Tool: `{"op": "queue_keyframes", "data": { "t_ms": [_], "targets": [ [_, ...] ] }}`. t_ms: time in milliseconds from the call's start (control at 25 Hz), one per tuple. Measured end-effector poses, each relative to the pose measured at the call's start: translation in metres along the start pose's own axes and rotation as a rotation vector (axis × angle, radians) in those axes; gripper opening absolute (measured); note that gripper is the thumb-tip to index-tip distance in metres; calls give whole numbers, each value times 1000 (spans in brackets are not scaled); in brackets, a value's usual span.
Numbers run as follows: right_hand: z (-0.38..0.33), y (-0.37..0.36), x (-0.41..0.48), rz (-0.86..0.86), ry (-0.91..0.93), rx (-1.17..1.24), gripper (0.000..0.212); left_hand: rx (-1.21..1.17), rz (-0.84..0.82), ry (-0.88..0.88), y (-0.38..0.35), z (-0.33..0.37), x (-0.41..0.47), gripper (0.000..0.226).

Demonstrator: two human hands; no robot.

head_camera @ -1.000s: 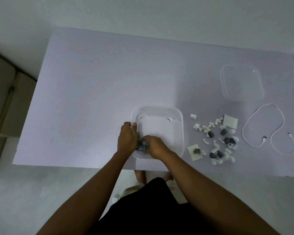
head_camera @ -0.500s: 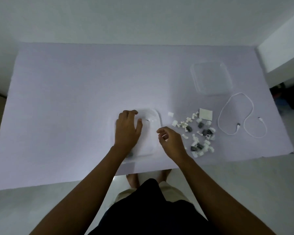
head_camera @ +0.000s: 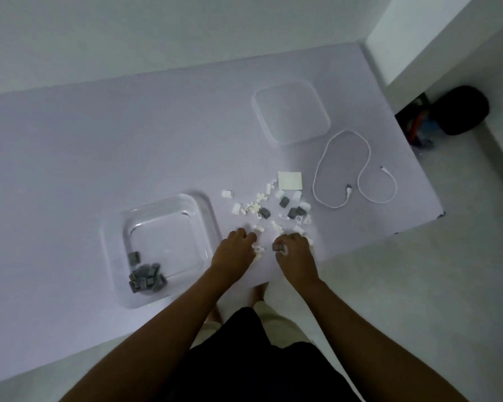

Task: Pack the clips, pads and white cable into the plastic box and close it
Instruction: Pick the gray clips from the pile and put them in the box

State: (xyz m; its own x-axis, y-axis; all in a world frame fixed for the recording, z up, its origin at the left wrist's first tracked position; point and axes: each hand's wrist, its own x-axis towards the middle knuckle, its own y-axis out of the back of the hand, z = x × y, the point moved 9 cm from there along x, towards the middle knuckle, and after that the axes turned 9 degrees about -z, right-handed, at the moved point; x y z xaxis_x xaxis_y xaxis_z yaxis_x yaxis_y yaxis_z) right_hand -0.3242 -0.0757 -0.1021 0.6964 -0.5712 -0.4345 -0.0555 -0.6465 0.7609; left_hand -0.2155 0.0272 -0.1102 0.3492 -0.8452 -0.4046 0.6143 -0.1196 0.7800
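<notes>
The clear plastic box (head_camera: 206, 210) stands open near the table's front edge, with several grey clips (head_camera: 147, 278) heaped in its near left corner. To its right lies a scatter of white and grey clips (head_camera: 273, 207) and a white square pad (head_camera: 290, 180). My left hand (head_camera: 235, 250) curls over white clips at the near edge of the scatter. My right hand (head_camera: 295, 250) pinches a grey clip and a white one. The white cable (head_camera: 360, 175) lies looped further right. The clear lid (head_camera: 292, 111) rests flat behind it.
The lilac table (head_camera: 99, 155) ends close behind my hands and at the right beside the cable. A white wall corner (head_camera: 418, 33) and a black bag (head_camera: 462, 110) on the floor stand past the right edge.
Both hands have left the box and moved right to the loose clips. The grey clips they held now lie in the box. The camera has swung right.
</notes>
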Motion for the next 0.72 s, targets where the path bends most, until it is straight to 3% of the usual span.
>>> {"op": "queue_keyframes", "data": {
  "t_ms": [280,400,560,720],
  "targets": [
    [4,-11,24,5,142,-20,18,-62,-18,127,-12,-7,18,16],
    [8,-9,35,-7,180,4,19,-279,55,210,2,-11,23,21],
    [11,-8,43,9,242,-26,22,-497,151,289,23,-13,38,5],
    [7,2,42,48,308,-21,18,-516,131,353,32,-7,60,21]
  ]
}}
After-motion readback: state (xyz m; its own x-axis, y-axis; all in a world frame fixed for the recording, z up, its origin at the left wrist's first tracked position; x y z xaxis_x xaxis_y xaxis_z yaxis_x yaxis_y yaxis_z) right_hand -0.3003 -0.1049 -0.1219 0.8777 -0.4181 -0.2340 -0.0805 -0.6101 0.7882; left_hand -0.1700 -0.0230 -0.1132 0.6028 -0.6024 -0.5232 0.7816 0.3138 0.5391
